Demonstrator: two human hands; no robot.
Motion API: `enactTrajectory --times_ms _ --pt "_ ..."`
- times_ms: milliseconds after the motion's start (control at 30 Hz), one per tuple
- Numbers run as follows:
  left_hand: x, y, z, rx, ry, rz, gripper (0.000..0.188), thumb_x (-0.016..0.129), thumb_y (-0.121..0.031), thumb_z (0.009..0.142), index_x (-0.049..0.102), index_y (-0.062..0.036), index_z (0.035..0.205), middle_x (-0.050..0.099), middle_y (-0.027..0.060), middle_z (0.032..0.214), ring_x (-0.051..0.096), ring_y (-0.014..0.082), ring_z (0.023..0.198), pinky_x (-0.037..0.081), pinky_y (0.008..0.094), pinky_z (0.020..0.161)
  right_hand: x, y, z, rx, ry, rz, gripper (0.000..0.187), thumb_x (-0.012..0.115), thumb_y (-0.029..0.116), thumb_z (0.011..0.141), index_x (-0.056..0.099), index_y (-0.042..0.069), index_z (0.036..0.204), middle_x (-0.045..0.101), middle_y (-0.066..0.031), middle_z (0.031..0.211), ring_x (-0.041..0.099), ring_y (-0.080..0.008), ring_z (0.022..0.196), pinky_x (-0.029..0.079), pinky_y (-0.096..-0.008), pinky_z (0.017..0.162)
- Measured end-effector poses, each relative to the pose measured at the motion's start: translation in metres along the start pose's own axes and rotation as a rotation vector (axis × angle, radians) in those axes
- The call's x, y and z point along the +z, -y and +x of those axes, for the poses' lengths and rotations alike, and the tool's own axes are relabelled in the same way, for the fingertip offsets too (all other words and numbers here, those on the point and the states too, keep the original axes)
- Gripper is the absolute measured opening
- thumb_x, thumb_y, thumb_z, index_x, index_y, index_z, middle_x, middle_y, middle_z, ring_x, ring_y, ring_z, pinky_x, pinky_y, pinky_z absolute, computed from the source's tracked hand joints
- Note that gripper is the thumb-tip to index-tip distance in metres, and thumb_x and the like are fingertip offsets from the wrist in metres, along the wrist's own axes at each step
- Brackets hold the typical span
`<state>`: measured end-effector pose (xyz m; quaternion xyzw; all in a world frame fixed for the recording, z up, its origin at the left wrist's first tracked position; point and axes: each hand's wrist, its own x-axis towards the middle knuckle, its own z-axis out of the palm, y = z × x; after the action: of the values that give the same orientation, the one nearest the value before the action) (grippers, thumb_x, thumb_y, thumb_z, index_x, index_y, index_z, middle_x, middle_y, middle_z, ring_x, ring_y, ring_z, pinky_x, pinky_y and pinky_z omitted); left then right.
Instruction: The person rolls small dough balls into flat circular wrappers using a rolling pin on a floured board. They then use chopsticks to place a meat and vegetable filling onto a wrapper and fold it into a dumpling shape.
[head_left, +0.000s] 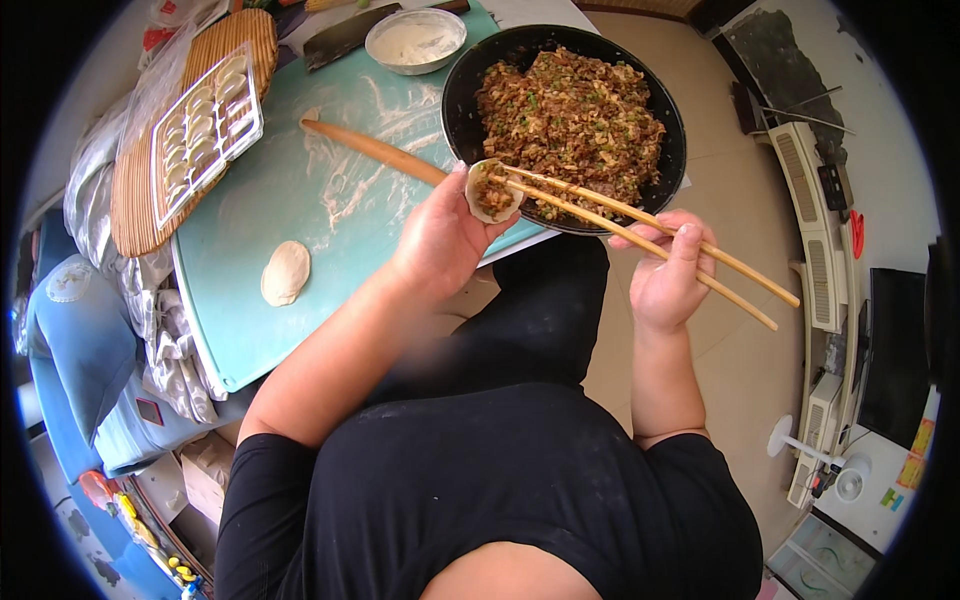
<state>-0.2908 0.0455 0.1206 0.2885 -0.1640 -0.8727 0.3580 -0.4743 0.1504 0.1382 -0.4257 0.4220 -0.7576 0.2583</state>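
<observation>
A round dumpling wrapper [509, 211] with brown and green filling [492, 196] on it lies cupped in my left hand [440, 235], beside the pan's lower left rim. My right hand [672, 273] grips a pair of wooden chopsticks [650, 218], whose tips touch the filling. The black pan [452, 115] holds a large heap of chopped filling [575, 125]. Behind my left hand a wooden rolling pin [375, 150] lies on the floured green mat [345, 235]. One flat wrapper [287, 273] rests on the mat, left of my left forearm.
A white tray [160, 205] of several shaped dumplings sits on a round woven board [130, 210] at the far left. A metal bowl of flour [416, 40] and a broad-bladed cleaver [340, 38] lie at the back. The table's front edge runs below my left hand.
</observation>
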Motion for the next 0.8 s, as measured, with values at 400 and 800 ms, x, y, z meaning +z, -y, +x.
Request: enactTrajectory --times_ms 400,800 --pt "0.003 0.003 0.011 -0.018 -0.022 -0.016 0.042 0.03 -0.031 0.1 0.042 -0.0014 0.128 0.051 0.0137 0.128 0.052 0.0282 0.115 0.044 0.0421 0.096 -0.005 -0.008 0.015 -0.083 -0.133 -0.044 0.025 0.039 0.018 0.098 0.052 -0.003 0.093 0.059 -0.0121 0.075 0.062 -0.0226 0.061 0.056 -0.036 0.059" --pt "-0.007 -0.001 0.011 -0.064 0.054 -0.09 0.044 0.029 -0.033 0.1 0.045 0.0001 0.124 0.053 0.0172 0.125 0.054 0.0304 0.114 0.046 0.0432 0.095 -0.028 -0.01 0.02 0.111 0.032 0.071 0.028 0.042 0.023 0.098 0.056 -0.001 0.095 0.061 -0.0135 0.072 0.061 -0.0253 0.058 0.054 -0.0359 0.059"
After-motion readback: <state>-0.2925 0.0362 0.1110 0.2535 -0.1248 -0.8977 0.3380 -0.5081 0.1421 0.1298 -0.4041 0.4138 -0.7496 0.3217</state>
